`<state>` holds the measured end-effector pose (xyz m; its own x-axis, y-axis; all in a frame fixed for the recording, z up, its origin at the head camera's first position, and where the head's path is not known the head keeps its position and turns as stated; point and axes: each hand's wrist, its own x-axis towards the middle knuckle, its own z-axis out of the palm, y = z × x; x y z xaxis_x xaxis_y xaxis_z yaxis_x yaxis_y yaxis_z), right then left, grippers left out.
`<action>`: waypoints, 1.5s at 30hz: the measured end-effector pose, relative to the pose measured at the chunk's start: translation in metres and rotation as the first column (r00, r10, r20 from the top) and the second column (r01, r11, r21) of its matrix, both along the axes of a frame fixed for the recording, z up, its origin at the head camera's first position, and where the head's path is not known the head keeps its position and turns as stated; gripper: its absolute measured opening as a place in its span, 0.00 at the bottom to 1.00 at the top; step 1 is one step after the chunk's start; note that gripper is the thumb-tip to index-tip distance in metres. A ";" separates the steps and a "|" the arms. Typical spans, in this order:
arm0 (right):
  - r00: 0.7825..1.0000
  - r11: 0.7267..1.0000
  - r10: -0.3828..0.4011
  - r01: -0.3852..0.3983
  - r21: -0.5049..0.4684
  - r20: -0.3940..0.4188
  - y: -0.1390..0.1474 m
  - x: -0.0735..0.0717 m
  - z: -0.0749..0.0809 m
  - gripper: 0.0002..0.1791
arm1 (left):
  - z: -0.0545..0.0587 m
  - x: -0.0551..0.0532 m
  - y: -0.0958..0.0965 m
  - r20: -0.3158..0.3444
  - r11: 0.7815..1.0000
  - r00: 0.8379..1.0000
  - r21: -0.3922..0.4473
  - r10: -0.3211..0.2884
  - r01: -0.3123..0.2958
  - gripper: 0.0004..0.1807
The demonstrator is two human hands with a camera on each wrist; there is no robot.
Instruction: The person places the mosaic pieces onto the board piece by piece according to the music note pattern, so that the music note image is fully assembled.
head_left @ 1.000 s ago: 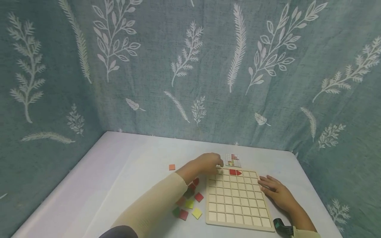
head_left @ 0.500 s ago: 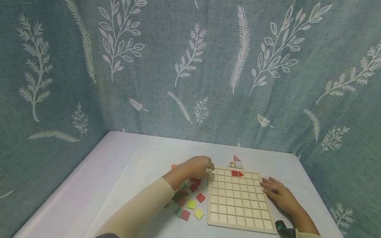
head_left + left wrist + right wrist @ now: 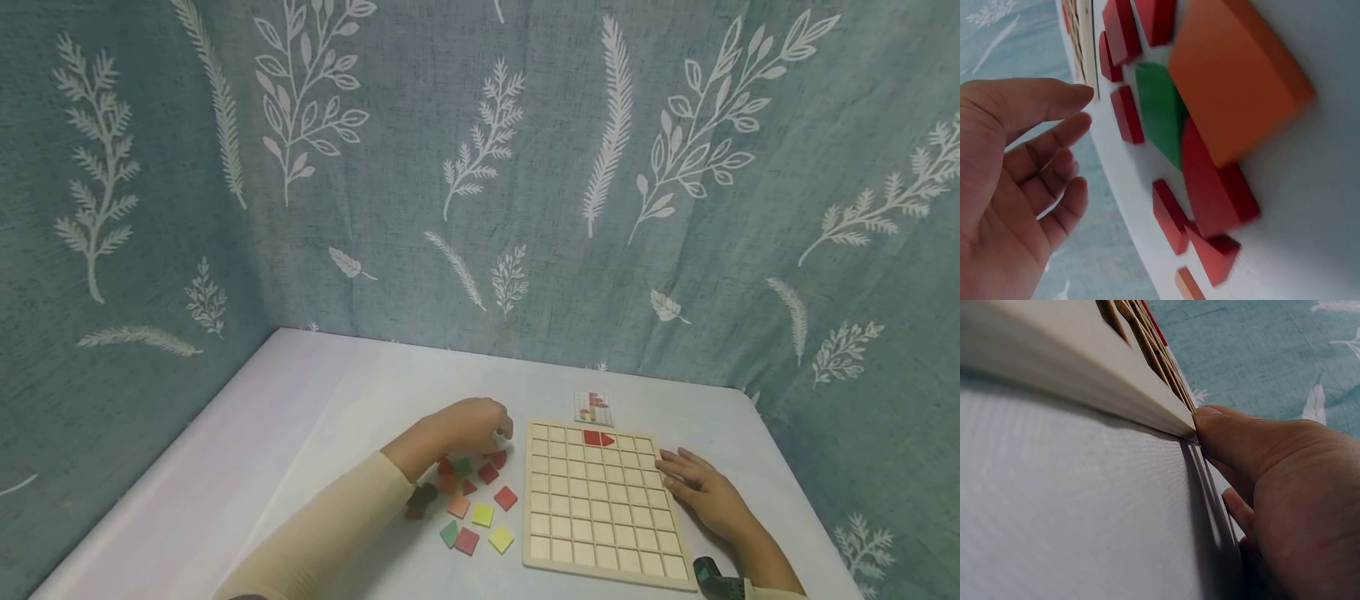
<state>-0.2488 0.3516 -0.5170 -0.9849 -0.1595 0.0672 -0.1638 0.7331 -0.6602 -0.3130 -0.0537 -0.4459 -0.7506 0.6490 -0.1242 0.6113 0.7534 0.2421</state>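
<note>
My left hand (image 3: 474, 425) hovers over the far end of a pile of loose coloured tiles, its fingers loosely bent. In the left wrist view this hand (image 3: 1029, 162) holds nothing between thumb and fingers. Near it lie an orange square tile (image 3: 1235, 81), a green tile (image 3: 1157, 112) and several red tiles (image 3: 1216, 181). The wooden grid board (image 3: 585, 500) has a red square tile (image 3: 592, 437) and a red pointed tile (image 3: 607, 439) in its far row. My right hand (image 3: 697, 483) rests at the board's right edge, its thumb (image 3: 1229, 431) touching the side.
A small pattern card (image 3: 593, 407) lies behind the board. Yellow tiles (image 3: 501, 538), a green piece (image 3: 449, 534) and more red tiles (image 3: 467, 542) lie between the left forearm and the board. A leaf-patterned curtain (image 3: 420, 167) bounds the white table (image 3: 360, 367).
My left hand has moved left, from the board's far left corner to above the loose tiles. The right hand stays at the board's edge. The head view has shifted slightly.
</note>
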 end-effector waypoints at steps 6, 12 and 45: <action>1.000 1.000 -0.004 0.004 0.005 -0.018 0.000 0.000 0.000 0.29 | -0.004 0.001 -0.007 0.033 1.000 0.999 -0.020 0.022 -0.021 0.15; 1.000 1.000 -0.004 0.004 0.006 -0.012 -0.001 0.000 0.001 0.29 | -0.011 0.000 -0.013 0.042 0.999 0.999 -0.040 0.010 -0.008 0.16; 1.000 0.999 -0.030 0.030 0.021 -0.009 0.000 -0.001 -0.003 0.29 | 0.003 -0.027 0.007 -0.021 0.994 0.996 0.065 -0.091 0.092 0.12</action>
<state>-0.2503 0.3512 -0.5195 -0.9886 -0.1317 0.0726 -0.1473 0.7511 -0.6435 -0.3397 -0.0471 -0.4427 -0.6895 0.7213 -0.0657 0.6818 0.6769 0.2774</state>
